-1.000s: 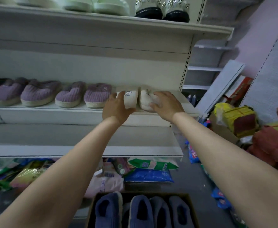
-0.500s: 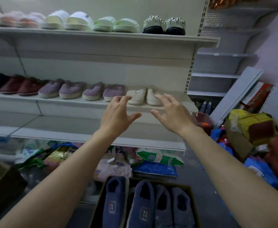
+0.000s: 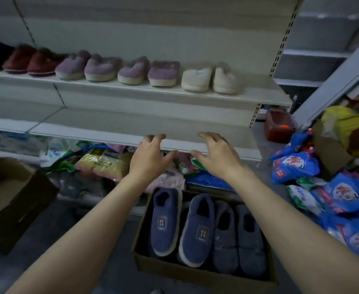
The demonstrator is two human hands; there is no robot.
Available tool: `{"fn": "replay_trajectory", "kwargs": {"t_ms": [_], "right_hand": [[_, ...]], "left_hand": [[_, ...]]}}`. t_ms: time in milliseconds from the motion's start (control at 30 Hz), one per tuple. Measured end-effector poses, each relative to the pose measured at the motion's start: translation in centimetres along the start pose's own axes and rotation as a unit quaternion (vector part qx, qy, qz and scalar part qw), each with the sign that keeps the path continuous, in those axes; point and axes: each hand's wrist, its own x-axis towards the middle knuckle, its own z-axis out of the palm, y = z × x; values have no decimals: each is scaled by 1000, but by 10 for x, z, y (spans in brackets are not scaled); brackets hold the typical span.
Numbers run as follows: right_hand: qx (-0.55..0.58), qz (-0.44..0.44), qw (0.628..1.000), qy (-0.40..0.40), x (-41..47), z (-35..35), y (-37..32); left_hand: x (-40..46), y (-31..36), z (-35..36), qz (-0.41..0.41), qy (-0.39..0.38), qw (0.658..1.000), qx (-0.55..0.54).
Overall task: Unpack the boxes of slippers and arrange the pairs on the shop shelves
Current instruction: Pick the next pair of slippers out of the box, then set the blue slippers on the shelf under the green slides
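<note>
- Hands: my left hand (image 3: 151, 158) and right hand (image 3: 219, 158) hover side by side, fingers spread and relaxed, grasping nothing.
- Cream slippers (image 3: 210, 80) sit paired at the right end of the upper shelf (image 3: 248, 98), beside purple slippers (image 3: 149, 73).
- Blue slippers (image 3: 183, 225) lie in the cardboard box (image 3: 195, 274) below my arms.
- Lower shelf (image 3: 110, 126) lies behind my fingertips.

On the white shelf (image 3: 233, 98) sit dark red slippers (image 3: 33, 61), purple slippers (image 3: 119, 70) with pale soles, and cream slippers (image 3: 210, 80); lower middle, a brown box (image 3: 197, 274) holds blue slippers (image 3: 183, 225) and grey-blue slippers (image 3: 238, 238). At right lie blue bags (image 3: 295, 166) with red and white marks.
</note>
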Motion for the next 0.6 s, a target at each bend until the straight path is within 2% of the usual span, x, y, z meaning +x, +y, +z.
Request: {"fn": "replay_trajectory", "kwargs": {"t_ms": [233,433,500,600], "right_hand": [[33,83,987,-133,3,125,27],[60,198,937,-282,-31,230,43],[72,214,930,-290,-52,252,48],[67,189,955,-217,-81,270,54]], "left_hand": [[8,-97,98,-108,-156,981,-32],[-19,-177,184,-208,-292,931,-71],[-35,-193,208,-250,-330,906,-88],[-57,-210,234,-296,-350,880,-127]]}}
